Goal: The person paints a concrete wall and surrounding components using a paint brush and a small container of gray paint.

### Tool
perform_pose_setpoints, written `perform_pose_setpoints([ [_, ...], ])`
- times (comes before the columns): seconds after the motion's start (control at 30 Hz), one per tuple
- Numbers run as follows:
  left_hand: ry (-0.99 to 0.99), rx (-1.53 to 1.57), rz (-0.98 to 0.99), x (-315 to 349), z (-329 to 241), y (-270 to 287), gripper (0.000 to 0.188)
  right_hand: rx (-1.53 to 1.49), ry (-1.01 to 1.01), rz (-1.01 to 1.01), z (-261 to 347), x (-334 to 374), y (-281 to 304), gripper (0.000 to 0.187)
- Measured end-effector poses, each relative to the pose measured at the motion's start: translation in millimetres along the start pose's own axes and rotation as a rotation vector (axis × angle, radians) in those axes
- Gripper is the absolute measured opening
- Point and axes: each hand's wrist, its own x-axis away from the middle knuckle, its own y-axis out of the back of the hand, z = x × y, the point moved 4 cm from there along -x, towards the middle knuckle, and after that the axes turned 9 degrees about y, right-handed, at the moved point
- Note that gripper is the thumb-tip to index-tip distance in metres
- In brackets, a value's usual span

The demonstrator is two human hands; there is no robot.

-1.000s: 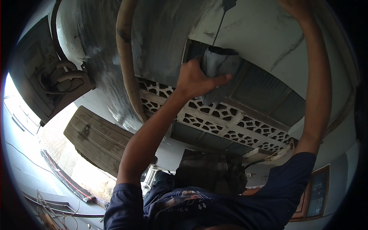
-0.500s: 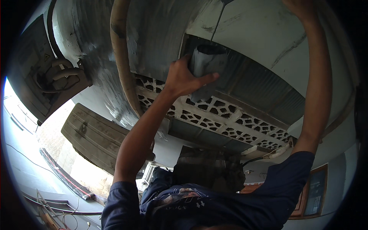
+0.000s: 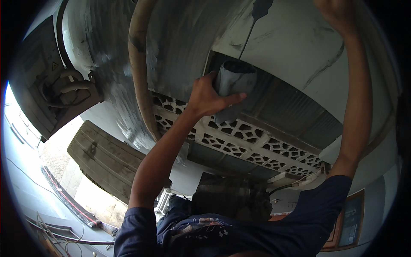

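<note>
My left hand [image 3: 209, 96] is closed round the side of a grey, soft-looking open container [image 3: 235, 85]. Its thumb lies across the front, and the dark mouth points upward. From a dark grey patch [image 3: 260, 9] on the pale curved surface [image 3: 291, 47], a thin dark line runs down to the container's mouth. Whether that line is a dribble or a thin stick, I cannot tell. My right hand [image 3: 338, 15] is raised at the top right against the pale surface. The picture's edge and shadow hide its fingers and anything they may hold.
A thick brown hose [image 3: 139, 64] hangs beside a grey-smeared surface [image 3: 111, 73]. Left stands a dark box [image 3: 43, 81] with cables. A ridged, stained panel [image 3: 107, 158] lies below it. Behind my arms are pierced white vent blocks [image 3: 248, 143] and a wooden-framed window [image 3: 351, 222].
The whole view has shifted so that surroundings and hands sit slightly lower, showing more of the dark patch. My left hand still grips the container; my right arm stays raised.
</note>
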Motion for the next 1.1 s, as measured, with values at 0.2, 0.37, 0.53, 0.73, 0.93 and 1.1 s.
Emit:
perform_pose_setpoints([
  [0.2,0.008,0.001,0.031,-2.2,-0.2,1.8,0.081,-0.505,-0.317,0.048,11.4,1.2,9.3,0.026],
  [0.37,0.030,-0.002,0.042,-5.2,2.7,3.0,0.082,-0.646,-0.258,0.285,12.8,-0.1,-5.3,0.027],
  [0.53,0.055,0.016,0.074,-5.0,3.7,2.9,0.080,-0.139,0.075,-0.050,-9.7,-7.5,-0.9,0.027],
  [0.73,0.005,0.007,0.044,-5.4,5.7,3.2,0.079,-0.039,0.330,0.093,17.4,-9.5,7.5,0.008],
  [0.93,0.014,-0.019,0.058,-4.8,10.8,-3.8,0.079,-0.361,0.293,0.033,98.1,9.7,-2.6,0.018],
  [1.1,0.023,-0.024,0.065,-7.6,10.1,-5.7,0.080,-0.506,0.178,0.237,67.5,2.0,-2.6,0.014],
])
